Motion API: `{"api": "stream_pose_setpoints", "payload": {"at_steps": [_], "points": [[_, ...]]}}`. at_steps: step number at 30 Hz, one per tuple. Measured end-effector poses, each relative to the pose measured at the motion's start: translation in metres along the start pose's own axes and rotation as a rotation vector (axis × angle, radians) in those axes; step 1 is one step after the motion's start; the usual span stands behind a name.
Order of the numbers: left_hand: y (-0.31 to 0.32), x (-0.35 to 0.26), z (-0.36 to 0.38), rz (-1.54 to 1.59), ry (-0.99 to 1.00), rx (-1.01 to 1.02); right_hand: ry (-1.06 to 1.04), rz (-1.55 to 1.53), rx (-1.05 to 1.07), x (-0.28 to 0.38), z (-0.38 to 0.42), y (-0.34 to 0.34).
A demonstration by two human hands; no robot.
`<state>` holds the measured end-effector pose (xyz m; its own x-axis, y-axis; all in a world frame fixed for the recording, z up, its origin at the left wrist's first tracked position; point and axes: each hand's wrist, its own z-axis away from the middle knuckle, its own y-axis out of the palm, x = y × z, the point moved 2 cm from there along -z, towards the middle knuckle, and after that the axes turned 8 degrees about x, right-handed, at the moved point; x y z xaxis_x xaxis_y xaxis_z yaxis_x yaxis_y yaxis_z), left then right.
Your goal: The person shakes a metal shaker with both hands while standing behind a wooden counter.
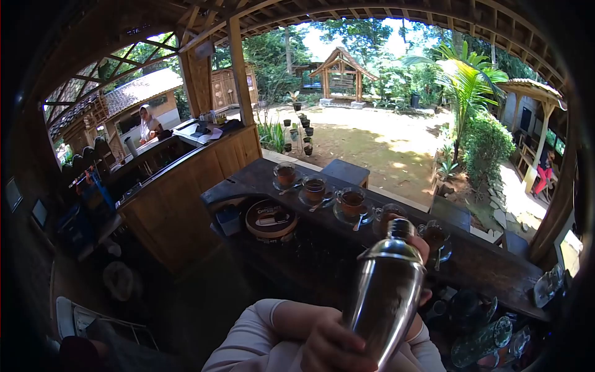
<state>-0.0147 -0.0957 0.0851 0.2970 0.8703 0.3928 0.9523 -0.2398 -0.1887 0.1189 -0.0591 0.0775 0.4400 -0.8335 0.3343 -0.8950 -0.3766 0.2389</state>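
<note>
A shiny metal cocktail shaker (pixel 390 291) stands tilted in front of my body, its cap leaning up and to the right. Around its lower part are the fingers of my left hand (pixel 338 344), closed on the metal. My right hand (pixel 421 248) holds the upper part from behind; most of it is hidden by the shaker. Just beyond, a row of glass cups with brown drink stands on saucers along the dark wooden counter (pixel 489 260). Among them are a left cup (pixel 285 175), a middle cup (pixel 352 201) with a spoon (pixel 359 222), and a right cup (pixel 434 235) partly behind my hand.
Under the counter sit a round tin (pixel 271 220) and a bluish container (pixel 229 221). Glassware (pixel 483 341) is crowded at lower right. To the left runs a wooden bar (pixel 186 214), with a person (pixel 149 124) behind it. Stools (pixel 344 172) stand outside the counter.
</note>
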Motion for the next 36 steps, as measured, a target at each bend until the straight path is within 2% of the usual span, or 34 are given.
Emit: {"api": "stream_pose_setpoints", "payload": {"at_steps": [2, 3, 4, 5, 6, 7, 8, 9, 11, 12, 13, 14, 15, 16, 17, 18, 19, 20, 21, 23, 25, 26, 27, 28, 29, 30, 31, 32, 33, 34, 35, 36], "points": [[0.021, 0.009, -0.002, 0.132, 0.269, -0.425, -0.048, -0.107, -0.146, 0.001, 0.003, -0.007], [0.015, 0.026, -0.019, 0.142, 0.04, -0.214, -0.041, -0.181, -0.258, 0.0, 0.001, -0.008], [0.017, 0.048, -0.021, 0.09, -0.131, 0.021, 0.257, -0.357, -0.348, -0.021, 0.019, -0.058], [0.041, 0.072, -0.005, 0.101, -0.318, -0.025, 0.554, -0.53, -0.444, -0.036, 0.041, -0.107], [0.058, 0.093, 0.002, 0.2, -0.446, -0.038, 0.549, -0.415, -0.534, -0.02, 0.037, -0.102], [0.062, 0.092, -0.003, 0.267, -0.451, -0.113, 0.537, -0.302, -0.621, -0.007, 0.03, -0.097], [0.061, 0.081, -0.014, 0.267, -0.316, -0.078, 0.403, -0.035, -0.503, -0.004, 0.035, -0.127], [0.055, 0.064, -0.024, 0.259, -0.181, -0.045, 0.251, 0.04, -0.378, 0.014, 0.026, -0.117], [0.045, 0.023, -0.042, 0.222, 0.175, -0.054, 0.079, 0.29, -0.142, 0.072, -0.009, -0.041], [0.052, 0.024, -0.044, 0.239, 0.18, -0.067, -0.149, 0.064, -0.317, 0.078, -0.018, -0.01], [0.06, 0.026, -0.047, 0.272, 0.245, -0.207, -0.168, 0.332, -0.26, 0.078, -0.002, -0.019], [0.065, 0.028, -0.048, 0.302, 0.306, -0.352, -0.068, 0.192, -0.304, 0.084, -0.004, -0.024], [0.068, 0.038, -0.054, 0.421, 0.09, -0.231, 0.033, 0.052, -0.349, 0.091, -0.004, -0.029], [0.084, 0.055, -0.054, 0.366, -0.112, -0.158, 0.193, -0.405, -0.472, 0.088, 0.009, -0.051], [0.09, 0.054, -0.055, 0.383, -0.106, -0.16, 0.342, -0.878, -0.58, 0.081, 0.023, -0.068], [0.094, 0.058, -0.055, 0.469, -0.188, -0.224, 0.326, -0.87, -0.581, 0.084, 0.024, -0.069], [0.099, 0.065, -0.058, 0.553, -0.261, -0.294, 0.189, -0.27, -0.586, 0.095, 0.018, -0.078], [0.087, 0.052, -0.067, 0.579, -0.077, -0.312, 0.044, 0.327, -0.568, 0.107, 0.015, -0.081], [0.074, 0.031, -0.07, 0.61, 0.093, -0.329, -0.001, 0.367, -0.408, 0.122, 0.005, -0.043], [0.097, 0.014, -0.057, 0.538, 0.452, -0.731, -0.125, 0.472, -0.195, 0.149, 0.002, -0.013], [0.103, 0.034, -0.072, 0.722, 0.388, -0.543, -0.299, 0.339, -0.28, 0.148, -0.011, 0.002], [0.114, 0.045, -0.074, 0.753, 0.186, -0.377, -0.128, 0.287, -0.626, 0.145, 0.024, -0.046], [0.139, 0.055, -0.072, 0.715, -0.022, -0.33, 0.044, 0.216, -0.967, 0.142, 0.064, -0.096], [0.156, 0.064, -0.068, 0.721, -0.268, -0.186, 0.024, 0.236, -0.983, 0.144, 0.073, -0.099], [0.165, 0.069, -0.067, 0.726, -0.33, -0.141, -0.077, -0.019, -0.878, 0.141, 0.071, -0.1], [0.155, 0.064, -0.075, 0.722, -0.239, -0.162, -0.171, -0.266, -0.732, 0.14, 0.051, -0.098], [0.138, 0.049, -0.079, 0.714, -0.16, -0.18, -0.18, -0.255, -0.716, 0.146, 0.042, -0.089], [0.116, 0.032, -0.087, 0.669, -0.06, -0.266, -0.125, 0.094, -0.664, 0.156, 0.029, -0.051], [0.092, 0.022, -0.085, 0.738, 0.076, -0.241, -0.067, 0.44, -0.598, 0.161, 0.018, -0.027], [0.11, 0.009, -0.058, 0.668, 0.269, -0.506, -0.275, 0.455, -0.322, 0.161, 0.011, -0.019], [0.108, 0.013, -0.067, 0.684, 0.268, -0.498, -0.366, 0.566, -0.307, 0.161, 0.002, -0.009], [0.108, 0.023, -0.078, 0.762, 0.19, -0.469, -0.335, 0.562, -0.401, 0.163, 0.002, -0.019]]}}
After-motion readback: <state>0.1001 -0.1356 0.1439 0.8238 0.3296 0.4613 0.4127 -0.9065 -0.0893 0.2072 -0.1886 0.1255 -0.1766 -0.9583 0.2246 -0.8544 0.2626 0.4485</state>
